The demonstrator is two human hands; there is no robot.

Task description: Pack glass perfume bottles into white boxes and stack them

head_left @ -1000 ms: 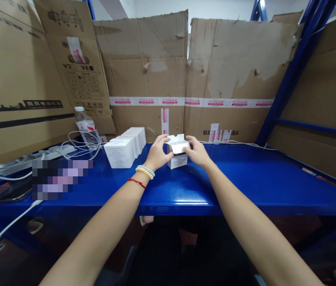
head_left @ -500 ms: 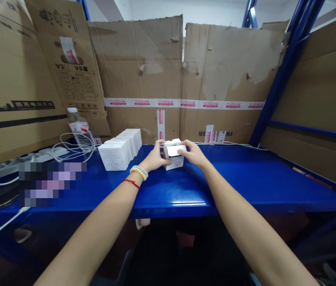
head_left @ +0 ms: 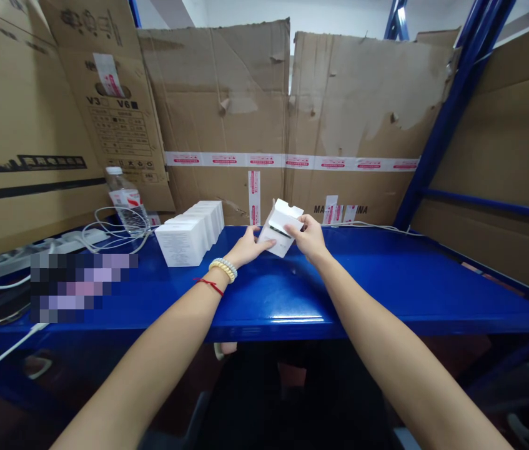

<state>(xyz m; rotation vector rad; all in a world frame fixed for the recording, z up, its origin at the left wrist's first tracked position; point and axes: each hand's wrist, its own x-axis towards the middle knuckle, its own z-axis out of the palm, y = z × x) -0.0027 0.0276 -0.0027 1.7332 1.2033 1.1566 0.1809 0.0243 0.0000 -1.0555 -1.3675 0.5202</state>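
A small white cardboard box (head_left: 279,242) is held tilted above the blue table, with its lid flap (head_left: 287,217) raised and a dark gap showing under the flap. My left hand (head_left: 251,245) grips the box from its left side, thumb across the front face. On the other side, my right hand (head_left: 310,237) pinches the flap at its right edge between thumb and fingers. What lies inside the box is mostly hidden. To the left of my left hand stands a row of similar white boxes (head_left: 182,245), packed one behind another.
A clear water bottle (head_left: 126,200) stands at the back left, beside coiled white cables and a power strip (head_left: 77,240). A blurred-out item (head_left: 81,287) lies on the left of the blue table (head_left: 386,275). Cardboard sheets (head_left: 227,125) wall the back.
The box has been tipped and lifted slightly, turning clockwise. Its flap stands higher, and my right hand has moved a little right and up with it.
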